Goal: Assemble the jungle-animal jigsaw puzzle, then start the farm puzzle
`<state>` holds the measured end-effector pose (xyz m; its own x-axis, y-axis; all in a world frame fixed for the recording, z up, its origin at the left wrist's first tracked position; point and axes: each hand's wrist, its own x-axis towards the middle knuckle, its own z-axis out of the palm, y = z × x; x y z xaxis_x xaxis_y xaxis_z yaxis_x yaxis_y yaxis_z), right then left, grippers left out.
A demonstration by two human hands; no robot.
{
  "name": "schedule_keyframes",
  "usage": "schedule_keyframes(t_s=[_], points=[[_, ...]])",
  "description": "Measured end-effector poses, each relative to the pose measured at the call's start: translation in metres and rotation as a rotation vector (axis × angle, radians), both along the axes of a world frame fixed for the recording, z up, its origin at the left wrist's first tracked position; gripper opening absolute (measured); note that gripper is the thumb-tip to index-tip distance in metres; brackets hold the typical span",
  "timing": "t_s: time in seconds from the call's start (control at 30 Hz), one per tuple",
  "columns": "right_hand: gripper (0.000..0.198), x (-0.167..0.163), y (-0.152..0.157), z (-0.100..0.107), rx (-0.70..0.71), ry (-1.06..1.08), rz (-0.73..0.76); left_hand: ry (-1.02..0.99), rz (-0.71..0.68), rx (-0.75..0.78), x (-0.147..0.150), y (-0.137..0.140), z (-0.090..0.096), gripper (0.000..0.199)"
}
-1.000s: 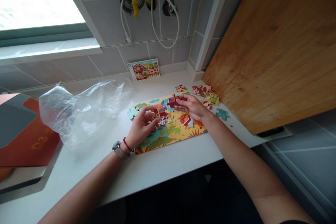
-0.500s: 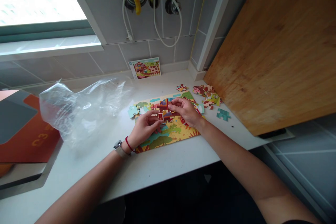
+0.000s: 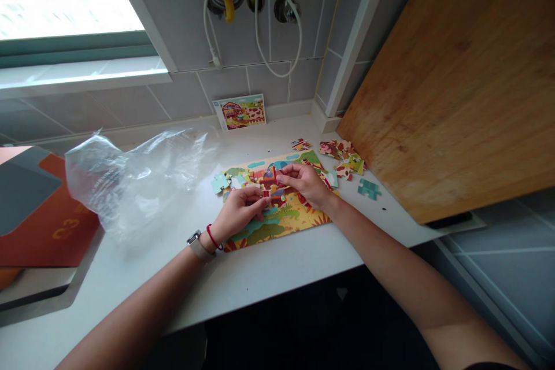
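My left hand [image 3: 246, 206] is closed on a red and purple puzzle piece [image 3: 274, 194], pinched between thumb and fingers. Just above it, my right hand [image 3: 304, 182] grips another red puzzle piece [image 3: 269, 176] at its right edge. The two pieces are close together; whether they interlock I cannot tell. Both hands are over a colourful puzzle board [image 3: 264, 232] with a yellow and green scene. Loose light-blue pieces [image 3: 220, 183] lie at the board's left edge, and my fingers hide part of its middle.
A picture card [image 3: 241, 112] leans against the tiled wall. More puzzle pieces [image 3: 342, 156] are heaped at the right by a wooden board [image 3: 451, 92], near a teal piece [image 3: 369, 189]. Crumpled clear plastic [image 3: 147, 179] and an orange-grey box [image 3: 43, 208] occupy the left of the white counter [image 3: 208, 295].
The piece in my right hand has tilted and come slightly lower, toward the one in my left hand. The left-hand piece lies flatter. Both hands stay nearly in place.
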<state>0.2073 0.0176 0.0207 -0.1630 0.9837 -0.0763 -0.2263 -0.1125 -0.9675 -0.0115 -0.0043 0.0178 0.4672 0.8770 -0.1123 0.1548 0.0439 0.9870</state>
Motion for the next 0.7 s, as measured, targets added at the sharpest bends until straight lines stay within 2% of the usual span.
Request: schedule_keyframes(t_s=[0.7], points=[[0.047,-0.0040,-0.0029,0.0027,-0.043,0.045,-0.002,0.073,0.016,-0.071,-0.0011,0.0036,0.0007,0.036]])
